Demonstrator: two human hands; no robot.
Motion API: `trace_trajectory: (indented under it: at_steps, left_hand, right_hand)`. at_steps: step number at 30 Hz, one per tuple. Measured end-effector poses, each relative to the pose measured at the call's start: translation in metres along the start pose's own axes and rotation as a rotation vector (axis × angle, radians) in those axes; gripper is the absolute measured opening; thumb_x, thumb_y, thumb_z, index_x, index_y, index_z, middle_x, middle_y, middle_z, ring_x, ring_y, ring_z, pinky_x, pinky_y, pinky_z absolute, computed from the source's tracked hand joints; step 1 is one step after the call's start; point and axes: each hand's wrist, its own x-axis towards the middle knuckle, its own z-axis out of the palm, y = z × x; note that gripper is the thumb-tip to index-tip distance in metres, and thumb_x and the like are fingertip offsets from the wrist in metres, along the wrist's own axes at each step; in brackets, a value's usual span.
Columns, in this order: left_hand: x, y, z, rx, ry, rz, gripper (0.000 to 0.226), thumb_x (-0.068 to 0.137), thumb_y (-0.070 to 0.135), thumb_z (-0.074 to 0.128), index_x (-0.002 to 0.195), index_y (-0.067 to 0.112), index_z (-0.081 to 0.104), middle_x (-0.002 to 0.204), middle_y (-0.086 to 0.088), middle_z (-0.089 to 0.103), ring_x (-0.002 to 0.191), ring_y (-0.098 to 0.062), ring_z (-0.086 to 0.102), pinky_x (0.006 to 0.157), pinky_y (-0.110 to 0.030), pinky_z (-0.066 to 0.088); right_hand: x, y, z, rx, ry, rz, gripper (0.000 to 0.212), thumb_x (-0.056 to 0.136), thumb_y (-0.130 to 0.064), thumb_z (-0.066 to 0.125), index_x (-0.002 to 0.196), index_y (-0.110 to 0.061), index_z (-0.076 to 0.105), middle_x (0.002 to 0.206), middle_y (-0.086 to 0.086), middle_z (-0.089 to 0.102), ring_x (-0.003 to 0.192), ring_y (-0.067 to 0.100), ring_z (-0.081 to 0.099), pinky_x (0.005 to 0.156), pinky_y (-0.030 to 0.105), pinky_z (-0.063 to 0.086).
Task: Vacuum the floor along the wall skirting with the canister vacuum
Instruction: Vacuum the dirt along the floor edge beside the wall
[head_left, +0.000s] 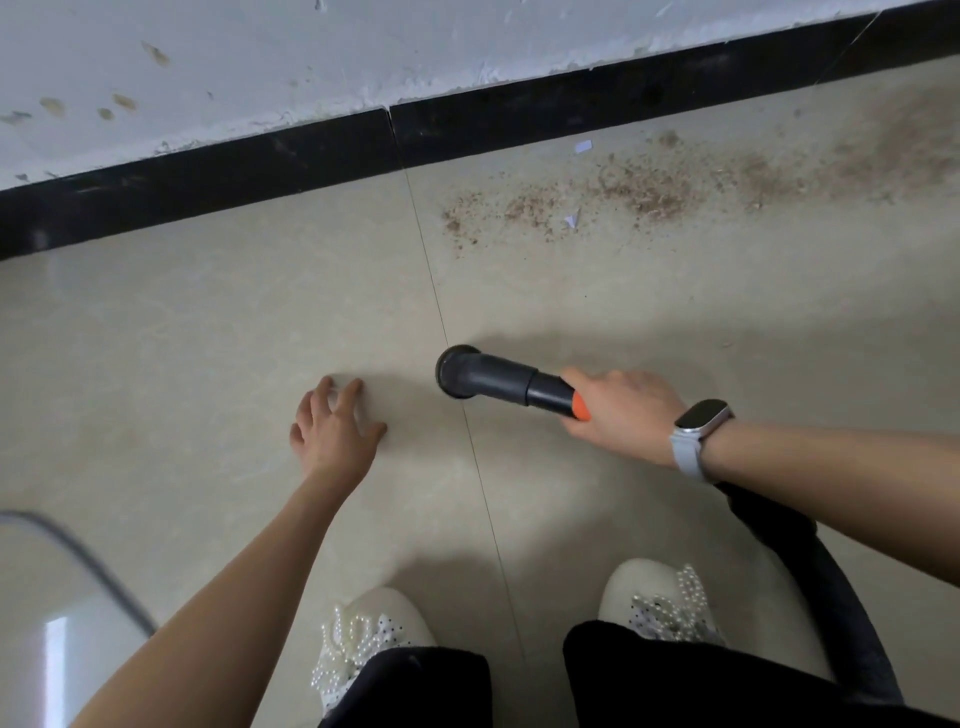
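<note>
Nozzle: gripped by right hand, held near, well apart from debris
Left hand: spread, holding nothing
Risk: far skirting strip missed

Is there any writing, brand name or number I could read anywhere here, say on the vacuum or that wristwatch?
None can be read.
Vacuum nozzle: plain grey, black and orange, no visible label.
Watch: screen dark, blank.
Paper scraps: too small to tell.

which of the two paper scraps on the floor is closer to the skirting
The rectangular paper scrap, lying just off the black skirting. The folded, pointed scrap sits farther out, amid the brown dust.
</note>
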Motion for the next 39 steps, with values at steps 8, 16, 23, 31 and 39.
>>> trace_trajectory:
  at_steps: [8,16,23,31,39]
  left_hand:
    - [0.000,0.012,-0.004,0.073,-0.017,0.013,0.065,0.089,0.037,0.061,0.146,0.025,0.030,0.158,-0.004,0.010,0.144,-0.026,0.004,0.115,-0.046,0.016]
    - [-0.013,0.068,0.025,0.277,-0.142,0.319,0.080,0.087,0.048,0.058,0.150,0.026,0.014,0.159,-0.005,-0.001,0.146,-0.027,-0.003,0.117,-0.048,0.009]
    - [-0.009,0.091,0.030,0.264,-0.166,0.276,0.083,0.083,0.047,0.064,0.149,0.026,0.016,0.158,-0.004,0.002,0.145,-0.026,0.000,0.115,-0.046,0.013]
    - [0.025,0.060,0.001,0.093,-0.063,0.085,0.082,0.085,0.039,0.066,0.149,0.021,0.019,0.157,-0.004,0.008,0.144,-0.026,0.006,0.114,-0.046,0.018]
    - [0.040,0.056,-0.003,0.202,-0.131,0.057,0.093,0.081,0.047,0.068,0.150,0.027,0.009,0.159,-0.002,-0.007,0.145,-0.025,-0.007,0.116,-0.047,0.010]
  right_hand:
    - [-0.015,-0.011,0.023,0.045,-0.084,-0.161,0.031,0.095,-0.039,0.044,0.121,-0.021,0.042,0.103,0.006,0.063,0.086,0.029,0.059,0.062,0.029,0.034]
    - [-0.039,0.086,0.016,0.166,0.050,0.336,0.033,0.091,-0.041,0.048,0.118,-0.021,0.044,0.095,0.007,0.062,0.086,0.032,0.060,0.065,0.032,0.039]
    - [-0.027,0.062,0.019,0.213,0.072,0.283,0.032,0.092,-0.041,0.048,0.115,-0.019,0.042,0.104,0.009,0.063,0.092,0.034,0.060,0.067,0.034,0.038]
    - [-0.049,0.070,0.028,0.535,-0.069,0.176,0.050,0.086,-0.037,0.061,0.129,-0.030,0.037,0.105,-0.002,0.063,0.091,0.024,0.061,0.079,0.034,0.046]
    - [0.032,0.012,-0.003,0.408,0.092,0.101,0.036,0.091,-0.034,0.052,0.123,-0.022,0.041,0.091,0.002,0.058,0.080,0.032,0.056,0.064,0.034,0.040]
